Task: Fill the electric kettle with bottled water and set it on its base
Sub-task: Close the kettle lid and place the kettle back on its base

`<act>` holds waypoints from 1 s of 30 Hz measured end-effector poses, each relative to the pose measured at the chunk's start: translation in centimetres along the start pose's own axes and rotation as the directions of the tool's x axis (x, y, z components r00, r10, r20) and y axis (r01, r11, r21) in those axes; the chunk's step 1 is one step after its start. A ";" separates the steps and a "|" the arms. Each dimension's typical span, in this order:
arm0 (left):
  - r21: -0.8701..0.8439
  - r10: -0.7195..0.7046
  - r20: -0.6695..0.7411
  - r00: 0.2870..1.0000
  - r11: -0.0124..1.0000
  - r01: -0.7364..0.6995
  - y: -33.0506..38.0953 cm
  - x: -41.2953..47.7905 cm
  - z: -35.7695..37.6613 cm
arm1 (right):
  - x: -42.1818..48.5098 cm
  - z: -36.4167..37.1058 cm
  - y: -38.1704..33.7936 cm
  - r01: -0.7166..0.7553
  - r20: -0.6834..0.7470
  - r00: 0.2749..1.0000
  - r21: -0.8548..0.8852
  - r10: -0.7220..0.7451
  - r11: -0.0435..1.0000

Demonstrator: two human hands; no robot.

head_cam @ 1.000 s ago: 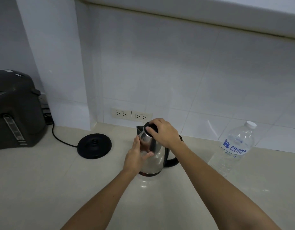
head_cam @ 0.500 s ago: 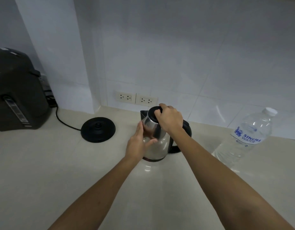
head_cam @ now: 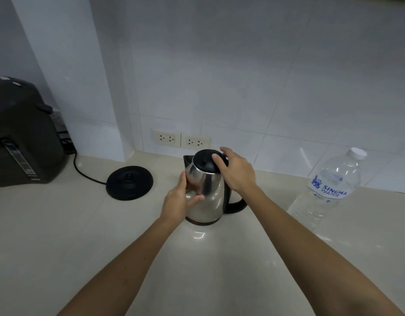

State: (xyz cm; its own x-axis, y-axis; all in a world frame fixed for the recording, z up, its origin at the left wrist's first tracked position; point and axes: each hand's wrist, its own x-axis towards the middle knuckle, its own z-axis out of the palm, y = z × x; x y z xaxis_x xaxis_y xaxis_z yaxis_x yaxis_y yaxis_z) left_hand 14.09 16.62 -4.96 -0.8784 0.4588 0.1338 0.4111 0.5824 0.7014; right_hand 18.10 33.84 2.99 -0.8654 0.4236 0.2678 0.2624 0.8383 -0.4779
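The kettle (head_cam: 206, 192) stood off its base (head_cam: 129, 182), lid on, unfilled. The left hand (head_cam: 180, 202) steadied it, fingers pressed together; right hand (head_cam: 237, 172) fingertips pinched the lid. The bottle (head_cam: 329, 190) stood capped at right.

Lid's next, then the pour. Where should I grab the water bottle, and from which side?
Probably take the bottle around its body near the blue label, with the right hand coming from its left side, the side facing the kettle. It stands upright and apart from everything, with its white cap still on, so a side wrap looks unobstructed. The ribbed lower half looks thin and may flex.
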 end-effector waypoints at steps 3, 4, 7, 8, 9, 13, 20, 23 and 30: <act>0.011 0.004 -0.005 1.000 1.000 -0.004 0.3 -0.1 0.0 | -2.6 0.2 2.9 -0.034 -0.078 0.996 0.186 0.050 0.982; 0.005 0.002 -0.004 1.000 1.000 -0.002 0.3 -0.1 0.0 | -3.6 0.4 3.9 -0.043 -0.075 0.995 0.241 0.063 0.970; -0.002 -0.014 0.005 1.000 1.000 0.014 0.3 -0.2 -0.1 | -5.6 1.1 6.2 -0.069 -0.065 0.993 0.319 0.094 0.945; -0.007 -0.020 0.010 1.000 1.000 0.020 0.3 -0.2 -0.1 | -5.9 1.3 6.7 -0.080 -0.064 0.993 0.307 0.104 0.948; -0.014 -0.026 0.017 1.000 1.000 0.026 0.4 -0.2 -0.1 | -6.1 1.5 7.0 -0.093 -0.067 0.991 0.289 0.117 0.953; -0.030 -0.042 0.019 0.999 0.999 0.042 0.7 -0.4 0.0 | -6.0 1.8 7.4 -0.077 -0.120 0.986 0.290 0.116 0.954; -0.080 -0.103 0.046 0.994 0.991 0.106 1.4 -0.8 -0.2 | -5.6 2.4 6.9 -0.152 -0.132 0.971 0.308 0.200 0.939; -0.096 -0.110 0.030 0.993 0.989 0.113 1.7 -1.1 -0.2 | -5.3 2.3 6.8 -0.156 -0.117 0.971 0.350 0.208 0.924; -0.091 -0.074 -0.066 0.995 0.994 0.068 1.1 -0.4 -2.5 | -4.4 2.1 4.3 -0.093 -0.148 0.977 0.351 0.154 0.932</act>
State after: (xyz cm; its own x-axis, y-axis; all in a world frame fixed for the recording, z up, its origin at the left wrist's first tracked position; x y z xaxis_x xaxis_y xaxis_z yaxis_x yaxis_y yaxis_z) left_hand 14.25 15.40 -2.48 -0.9205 0.3694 0.1274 0.3267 0.5489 0.7694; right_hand 22.09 34.85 -1.98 -0.7422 0.5933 0.3117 0.1754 0.6208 -0.7641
